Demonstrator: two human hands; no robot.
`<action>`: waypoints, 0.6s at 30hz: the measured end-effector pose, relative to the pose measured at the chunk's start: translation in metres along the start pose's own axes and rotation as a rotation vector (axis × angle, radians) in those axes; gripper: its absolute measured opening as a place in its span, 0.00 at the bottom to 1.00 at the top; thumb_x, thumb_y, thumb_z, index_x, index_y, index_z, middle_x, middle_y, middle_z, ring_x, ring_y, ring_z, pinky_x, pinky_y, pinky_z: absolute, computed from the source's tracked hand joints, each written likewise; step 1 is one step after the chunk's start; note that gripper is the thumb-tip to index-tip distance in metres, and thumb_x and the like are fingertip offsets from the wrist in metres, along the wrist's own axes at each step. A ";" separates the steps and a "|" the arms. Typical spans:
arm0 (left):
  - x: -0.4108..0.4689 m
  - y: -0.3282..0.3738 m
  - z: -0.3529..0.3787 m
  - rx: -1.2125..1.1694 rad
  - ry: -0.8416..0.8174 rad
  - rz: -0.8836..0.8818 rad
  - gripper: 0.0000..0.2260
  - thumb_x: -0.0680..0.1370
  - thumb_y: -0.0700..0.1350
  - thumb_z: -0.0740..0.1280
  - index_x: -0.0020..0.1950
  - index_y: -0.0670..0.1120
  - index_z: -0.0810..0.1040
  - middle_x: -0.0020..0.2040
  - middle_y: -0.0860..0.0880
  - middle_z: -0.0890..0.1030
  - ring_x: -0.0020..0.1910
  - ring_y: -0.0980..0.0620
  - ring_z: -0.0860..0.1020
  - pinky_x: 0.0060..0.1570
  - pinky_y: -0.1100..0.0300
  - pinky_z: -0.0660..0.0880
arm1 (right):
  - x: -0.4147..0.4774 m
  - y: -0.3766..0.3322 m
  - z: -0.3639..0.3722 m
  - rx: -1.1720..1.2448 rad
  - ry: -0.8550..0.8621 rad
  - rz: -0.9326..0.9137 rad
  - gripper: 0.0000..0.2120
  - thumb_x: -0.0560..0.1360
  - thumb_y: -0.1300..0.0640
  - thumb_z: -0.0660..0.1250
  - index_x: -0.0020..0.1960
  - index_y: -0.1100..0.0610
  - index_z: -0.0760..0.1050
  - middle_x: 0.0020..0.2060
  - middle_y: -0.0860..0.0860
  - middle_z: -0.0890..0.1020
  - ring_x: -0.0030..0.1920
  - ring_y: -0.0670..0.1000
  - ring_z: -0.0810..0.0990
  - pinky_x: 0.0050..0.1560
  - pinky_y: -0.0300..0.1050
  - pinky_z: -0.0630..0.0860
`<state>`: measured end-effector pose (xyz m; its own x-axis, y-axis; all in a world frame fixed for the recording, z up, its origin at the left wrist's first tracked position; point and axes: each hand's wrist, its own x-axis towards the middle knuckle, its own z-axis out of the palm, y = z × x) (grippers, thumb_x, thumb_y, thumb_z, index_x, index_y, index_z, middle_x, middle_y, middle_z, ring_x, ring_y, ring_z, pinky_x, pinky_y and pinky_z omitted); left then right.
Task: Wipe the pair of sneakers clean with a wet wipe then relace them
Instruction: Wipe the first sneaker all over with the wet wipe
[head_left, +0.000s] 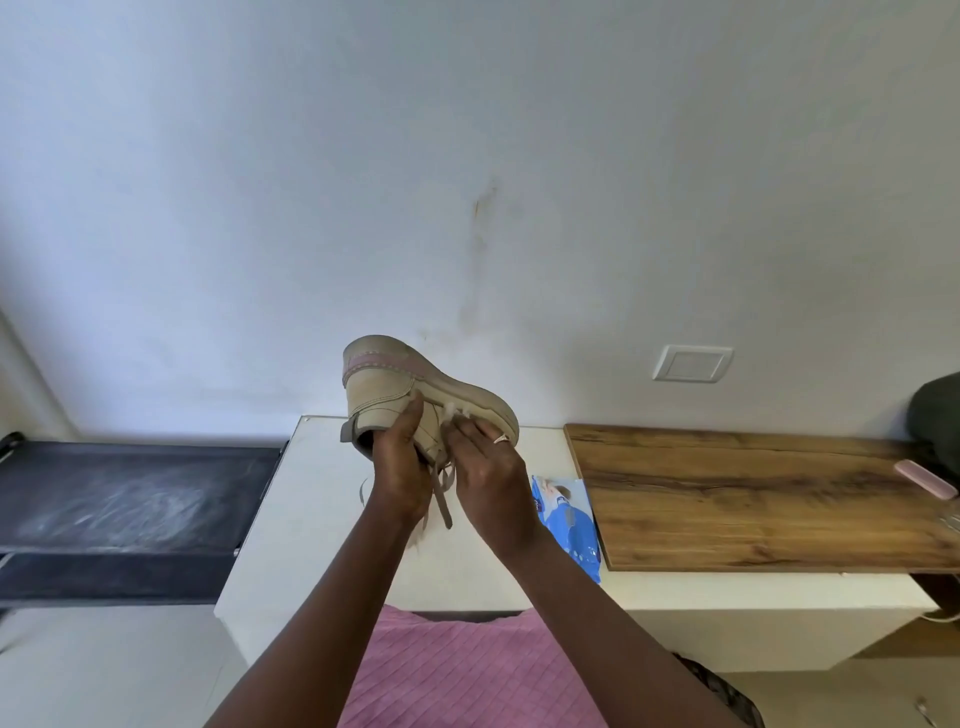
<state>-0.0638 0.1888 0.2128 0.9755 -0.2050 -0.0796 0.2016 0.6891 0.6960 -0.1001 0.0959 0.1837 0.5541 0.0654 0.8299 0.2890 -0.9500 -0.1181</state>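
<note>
Aloft, sneaker (387, 387) tilted sole-up; left hand (400, 467) grips collar, right hand (488, 475) presses wet wipe (457, 410) flat against side.

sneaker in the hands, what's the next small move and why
Probably drag the wet wipe along the side of the sneaker toward its toe. The left hand grips the sneaker at its opening, sole tipped up; the right hand presses the wipe mid-side, just under the sole, toe end beyond it.
</note>
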 end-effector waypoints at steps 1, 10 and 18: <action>0.001 0.001 -0.001 0.000 0.003 -0.009 0.15 0.80 0.46 0.60 0.61 0.37 0.74 0.53 0.40 0.81 0.51 0.43 0.81 0.52 0.53 0.79 | -0.003 0.000 0.001 0.006 0.008 -0.063 0.13 0.75 0.64 0.59 0.51 0.64 0.81 0.48 0.57 0.84 0.49 0.55 0.82 0.56 0.41 0.74; -0.006 0.006 0.000 -0.048 0.025 -0.070 0.18 0.82 0.51 0.56 0.61 0.37 0.73 0.45 0.42 0.84 0.44 0.46 0.84 0.41 0.55 0.81 | -0.016 0.021 0.013 0.009 0.049 -0.126 0.14 0.70 0.71 0.68 0.55 0.65 0.80 0.52 0.57 0.82 0.53 0.56 0.81 0.59 0.44 0.73; 0.000 0.012 -0.003 -0.103 0.054 -0.020 0.19 0.78 0.55 0.60 0.58 0.41 0.75 0.48 0.42 0.84 0.44 0.41 0.83 0.46 0.50 0.70 | -0.019 0.053 0.018 0.031 0.126 0.183 0.11 0.69 0.70 0.68 0.50 0.63 0.82 0.46 0.56 0.84 0.46 0.57 0.84 0.45 0.48 0.81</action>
<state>-0.0614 0.1994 0.2190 0.9739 -0.1840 -0.1329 0.2266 0.7533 0.6174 -0.0812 0.0501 0.1518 0.4983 -0.1478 0.8543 0.2174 -0.9326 -0.2881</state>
